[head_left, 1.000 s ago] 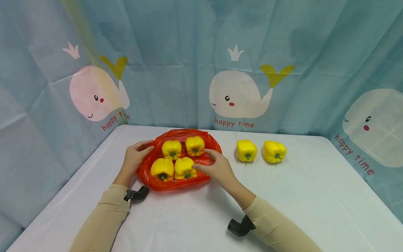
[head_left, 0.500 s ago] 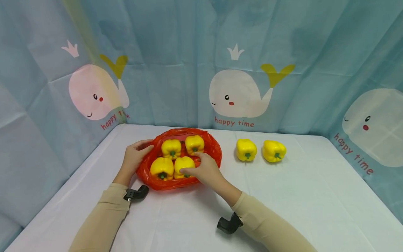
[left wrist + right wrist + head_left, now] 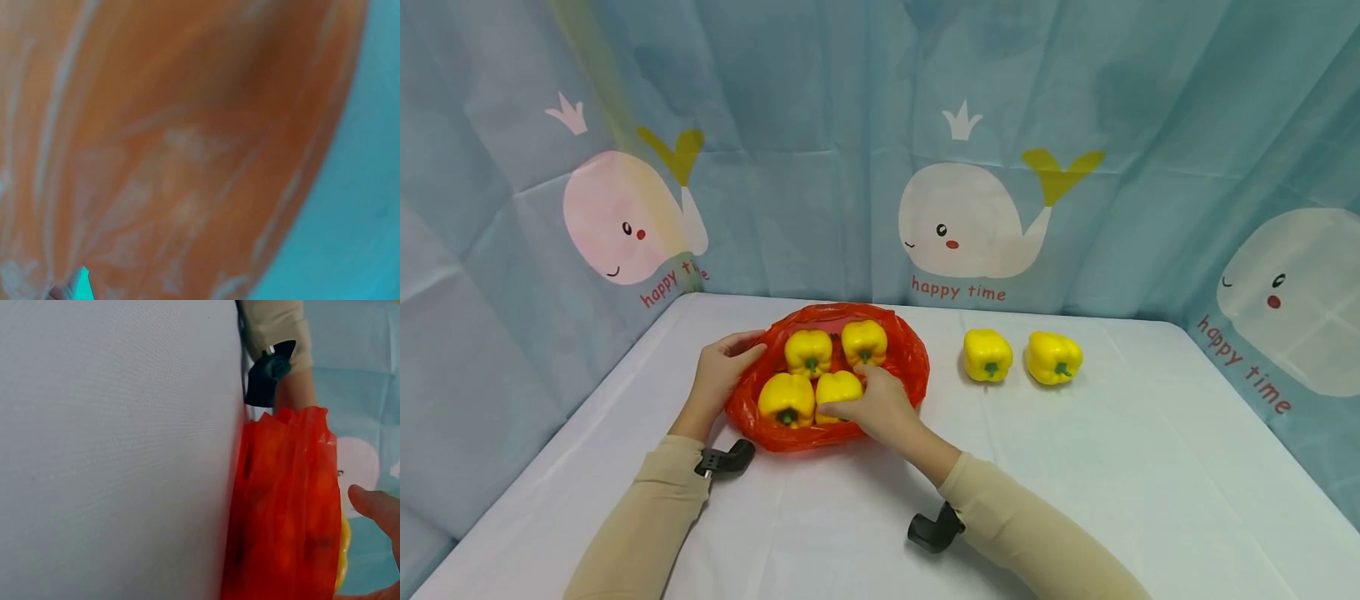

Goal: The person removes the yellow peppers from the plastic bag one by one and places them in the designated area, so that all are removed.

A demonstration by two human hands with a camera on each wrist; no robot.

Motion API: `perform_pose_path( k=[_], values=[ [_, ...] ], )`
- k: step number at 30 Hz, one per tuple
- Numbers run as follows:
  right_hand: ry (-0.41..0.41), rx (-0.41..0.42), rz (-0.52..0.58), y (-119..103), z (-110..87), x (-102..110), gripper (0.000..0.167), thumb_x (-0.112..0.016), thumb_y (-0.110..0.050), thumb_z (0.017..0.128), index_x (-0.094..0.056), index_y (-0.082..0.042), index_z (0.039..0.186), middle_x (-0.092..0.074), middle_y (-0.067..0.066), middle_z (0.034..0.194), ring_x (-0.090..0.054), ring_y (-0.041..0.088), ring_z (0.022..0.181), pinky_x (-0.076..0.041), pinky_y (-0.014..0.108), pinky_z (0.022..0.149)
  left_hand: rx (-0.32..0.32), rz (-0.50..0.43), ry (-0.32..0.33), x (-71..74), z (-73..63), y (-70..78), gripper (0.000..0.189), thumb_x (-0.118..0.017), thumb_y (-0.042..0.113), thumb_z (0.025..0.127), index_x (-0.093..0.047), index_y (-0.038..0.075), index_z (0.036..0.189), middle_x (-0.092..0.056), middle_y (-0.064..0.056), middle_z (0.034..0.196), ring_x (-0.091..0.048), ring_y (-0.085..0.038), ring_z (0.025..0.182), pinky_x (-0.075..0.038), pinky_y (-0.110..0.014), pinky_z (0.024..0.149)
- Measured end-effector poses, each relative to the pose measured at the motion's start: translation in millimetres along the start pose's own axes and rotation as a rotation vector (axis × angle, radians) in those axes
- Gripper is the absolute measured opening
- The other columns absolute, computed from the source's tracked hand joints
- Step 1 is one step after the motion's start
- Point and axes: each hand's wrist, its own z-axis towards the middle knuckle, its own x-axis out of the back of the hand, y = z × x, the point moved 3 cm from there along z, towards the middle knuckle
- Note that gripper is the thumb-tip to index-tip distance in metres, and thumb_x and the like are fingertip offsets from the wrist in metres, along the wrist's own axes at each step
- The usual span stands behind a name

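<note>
A red plastic bag [image 3: 912,357] lies with its mouth spread on the white table, holding several yellow bell peppers. My left hand [image 3: 717,373] pinches the bag's left rim between thumb and fingers. Over the near right pepper [image 3: 835,388], inside the bag, my right hand [image 3: 886,410] has its thumb and fingers spread around it; a firm hold is not visible. Just behind those fingers sits the far right pepper [image 3: 863,337]. The right wrist view has the thumb [image 3: 378,509] apart from the bag wall. Red plastic fills most of the left wrist view, blurred.
Two more yellow bell peppers stand on the table right of the bag, one nearer [image 3: 987,356] and one farther right [image 3: 1054,358]. A blue curtain [image 3: 820,233] with whale prints hangs behind the table [image 3: 1112,467].
My right hand has moved left from the bag's right side, over the near right pepper, covering part of it. The left hand keeps its place at the rim. The peppers have not moved.
</note>
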Motion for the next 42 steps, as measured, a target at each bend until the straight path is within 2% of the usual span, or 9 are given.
perform_pose_path(
  k=[7, 12, 20, 28, 36, 42],
  values=[
    [-0.001, -0.008, -0.010, 1, 3.2, -3, 0.080, -0.083, -0.042, 0.077, -0.052, 0.000, 0.138, -0.064, 0.012, 0.129, -0.060, 0.026, 0.116, -0.057, 0.044, 0.097, -0.007, 0.005, 0.003, -0.2, 0.8, -0.4, 0.058, -0.060, 0.046, 0.097, -0.054, 0.011, 0.142, -0.056, -0.013, 0.144, -0.049, -0.026, 0.133, -0.049, -0.020, 0.102],
    [0.009, -0.010, -0.023, 1, 4.0, -4, 0.071, -0.083, -0.040, 0.077, -0.057, -0.001, 0.130, -0.067, 0.011, 0.119, -0.061, 0.023, 0.106, -0.058, 0.042, 0.092, -0.013, -0.003, 0.004, -0.2, 0.4, -0.4, 0.057, -0.060, 0.045, 0.097, -0.055, 0.010, 0.142, -0.056, -0.014, 0.144, -0.049, -0.026, 0.133, -0.049, -0.014, 0.098],
    [0.028, -0.022, 0.021, -3, 2.6, 3, 0.076, -0.084, -0.036, 0.077, -0.054, -0.002, 0.138, -0.063, 0.011, 0.131, -0.059, 0.027, 0.116, -0.056, 0.046, 0.098, -0.001, -0.007, -0.009, -1.4, 0.2, 0.5, 0.058, -0.060, 0.045, 0.097, -0.053, 0.012, 0.143, -0.054, -0.014, 0.145, -0.048, -0.028, 0.134, -0.050, -0.014, 0.096],
    [0.061, -0.045, 0.080, -11, -8.8, 34, 0.077, -0.084, -0.037, 0.078, -0.052, -0.007, 0.142, -0.058, 0.010, 0.139, -0.055, 0.028, 0.123, -0.055, 0.046, 0.100, 0.019, -0.004, -0.005, -1.1, 1.1, -1.3, 0.058, -0.060, 0.047, 0.097, -0.053, 0.014, 0.144, -0.054, -0.012, 0.146, -0.048, -0.026, 0.135, -0.051, -0.020, 0.099],
    [0.096, -0.065, 0.071, -10, -24.0, 74, 0.077, -0.084, -0.038, 0.077, -0.052, -0.012, 0.142, -0.059, 0.007, 0.138, -0.056, 0.026, 0.120, -0.057, 0.042, 0.097, 0.005, -0.001, -0.002, -2.9, 2.8, -1.2, 0.059, -0.060, 0.047, 0.096, -0.054, 0.011, 0.143, -0.054, -0.015, 0.145, -0.049, -0.027, 0.133, -0.051, -0.018, 0.098],
    [0.079, -0.060, 0.072, 1, -32.2, 98, 0.074, -0.083, -0.039, 0.078, -0.054, -0.013, 0.140, -0.060, 0.006, 0.136, -0.057, 0.026, 0.121, -0.058, 0.040, 0.094, 0.009, 0.028, 0.014, -1.6, 2.5, -1.0, 0.058, -0.060, 0.046, 0.097, -0.054, 0.010, 0.142, -0.055, -0.014, 0.145, -0.049, -0.027, 0.133, -0.046, -0.037, 0.111]
  ],
)
